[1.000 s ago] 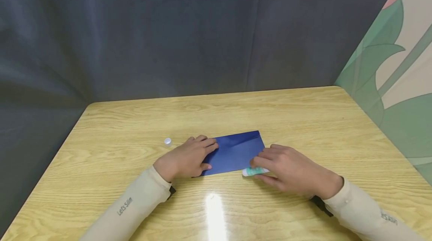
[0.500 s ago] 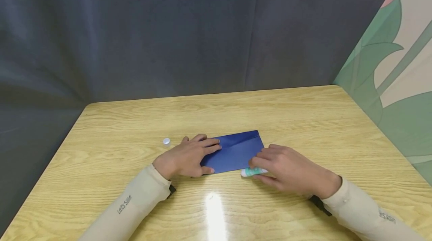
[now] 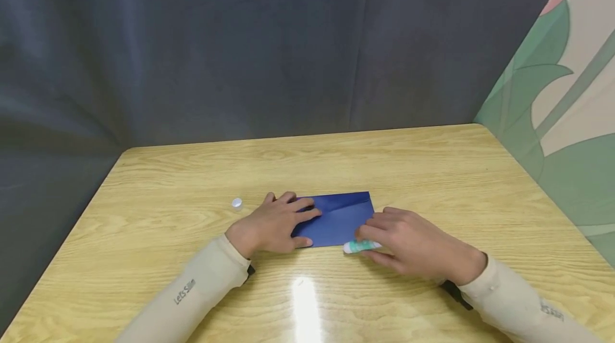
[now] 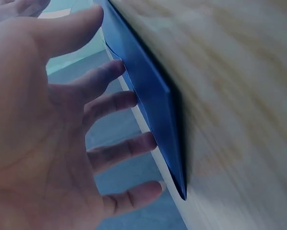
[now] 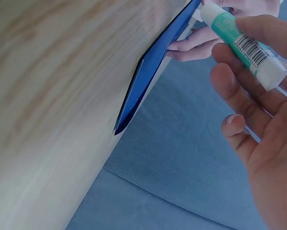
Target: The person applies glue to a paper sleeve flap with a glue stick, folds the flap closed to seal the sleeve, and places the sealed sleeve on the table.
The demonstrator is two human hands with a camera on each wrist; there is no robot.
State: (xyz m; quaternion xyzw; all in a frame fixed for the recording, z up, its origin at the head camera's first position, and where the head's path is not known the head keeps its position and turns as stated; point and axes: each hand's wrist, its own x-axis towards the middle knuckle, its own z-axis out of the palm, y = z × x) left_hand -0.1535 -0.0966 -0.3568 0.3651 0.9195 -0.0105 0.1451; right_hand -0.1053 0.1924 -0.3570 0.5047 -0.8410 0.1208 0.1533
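A blue envelope (image 3: 338, 228) lies flat on the wooden table, its flap crease running along the far side. My left hand (image 3: 276, 224) rests on the envelope's left part with fingers spread. In the left wrist view, the fingertips (image 4: 146, 140) touch the envelope (image 4: 148, 91). At the envelope's near right corner, my right hand (image 3: 408, 241) holds a white and teal glue stick (image 3: 360, 246) between thumb and fingers. The right wrist view shows the glue stick (image 5: 244, 45) with its barcode. Whether its tip touches the paper I cannot tell.
A small white cap (image 3: 237, 203) stands on the table left of my left hand. Dark cloth (image 3: 240, 55) hangs behind the table's (image 3: 192, 167) far edge. A patterned wall panel (image 3: 581, 119) is on the right.
My left hand has shifted slightly right on the envelope. The envelope has turned a little, so its long edges lie closer to level. The right hand and glue stick have barely moved.
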